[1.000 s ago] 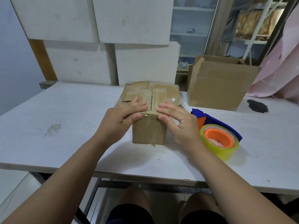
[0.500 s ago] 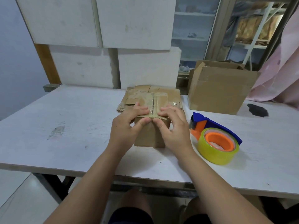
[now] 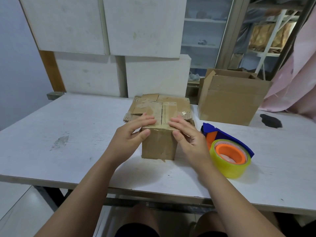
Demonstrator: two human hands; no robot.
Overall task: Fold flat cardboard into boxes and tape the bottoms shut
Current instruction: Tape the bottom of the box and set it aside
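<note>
The box (image 3: 159, 144) is standing in the middle of the frame on the table (image 3: 77, 151), taped flaps facing up. The left hand (image 3: 133, 135) is lying on the left part of the top's near edge. Its fingers are straight and flat on the flaps and its thumb is touching the front face, so it is pressing, not clutching. The right hand (image 3: 188, 139) is mirroring it on the right part of that edge, with fingers stretched flat beside the seam (image 3: 161, 113) and thumb on the front face. Both hands are unclenched. Just behind the box, flat cardboard (image 3: 140, 108) is lying in a stack. Right of the box, near the right hand, a tape dispenser (image 3: 229, 156) is sitting on the table. An open carton (image 3: 229, 101) is standing in the upper right.
</note>
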